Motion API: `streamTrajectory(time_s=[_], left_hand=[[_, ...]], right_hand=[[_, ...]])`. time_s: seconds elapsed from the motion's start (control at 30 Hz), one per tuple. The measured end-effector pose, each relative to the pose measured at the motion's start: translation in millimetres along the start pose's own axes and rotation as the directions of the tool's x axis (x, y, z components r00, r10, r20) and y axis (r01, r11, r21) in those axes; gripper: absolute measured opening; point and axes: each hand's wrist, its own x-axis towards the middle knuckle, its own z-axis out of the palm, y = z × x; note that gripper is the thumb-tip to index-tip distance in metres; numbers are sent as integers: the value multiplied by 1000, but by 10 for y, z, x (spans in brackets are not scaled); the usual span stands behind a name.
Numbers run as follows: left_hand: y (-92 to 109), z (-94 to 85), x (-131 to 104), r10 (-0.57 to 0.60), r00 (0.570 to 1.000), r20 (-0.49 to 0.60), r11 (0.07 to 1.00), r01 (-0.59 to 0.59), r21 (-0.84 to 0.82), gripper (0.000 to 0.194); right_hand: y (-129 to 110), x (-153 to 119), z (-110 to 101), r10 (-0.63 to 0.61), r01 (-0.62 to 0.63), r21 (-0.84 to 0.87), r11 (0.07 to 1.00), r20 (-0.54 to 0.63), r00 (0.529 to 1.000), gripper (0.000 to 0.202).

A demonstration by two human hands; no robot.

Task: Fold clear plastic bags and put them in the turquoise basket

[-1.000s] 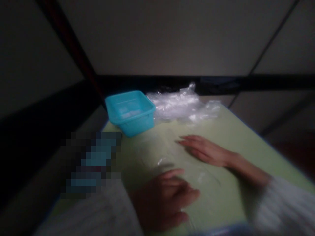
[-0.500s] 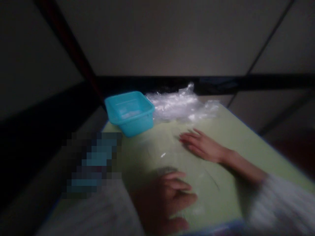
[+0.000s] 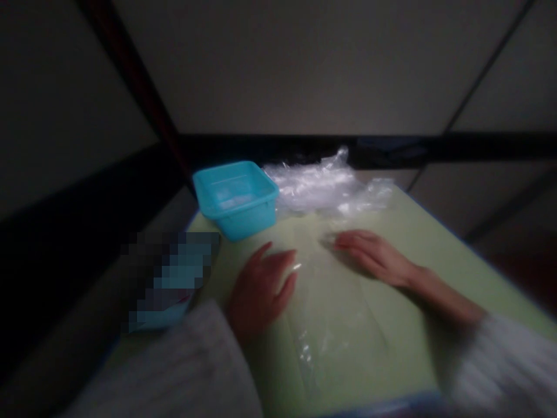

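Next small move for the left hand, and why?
Probably ease the left hand toward the wearer along the clear plastic, smoothing lightly: bright glints near its lower left suggest wrinkles, and the right hand lies by its far right side.

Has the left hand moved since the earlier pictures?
Yes. The left hand has moved forward and to the left, judged against the turquoise basket: its fingers are now much nearer the basket's front side.
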Motion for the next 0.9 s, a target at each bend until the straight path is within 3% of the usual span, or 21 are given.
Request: streamTrajectory(time_s=[0.13,0.4,0.53,0.67,0.77,0.9], left_hand=[[-221,-4,52,-216,964,154,964,185,193,33],[-288,91,-2,-263,928,265,945,193,263,42],[-306,94,-5,-233,947,219,961,190,203,42],[-284,80,-12,-208,969,133,978,210,4,37],[-244,87,-23,-144,975,167,984,159,-82,35],[-213,103,-35,-55,967,247,994,77,-78,37]], right_hand=[[-72,10,-25,-81,72,170,983,43,996,30],[-185,30,75,-175,107,335,936,178,968,27],[-258,37,63,-197,101,412,906,198,960,26],[-249,23,59,-77,13,388,922,149,986,33],[-187,18,101,-62,10,293,956,170,984,44],[-130,23,207,-114,73,171,983,238,965,66]])
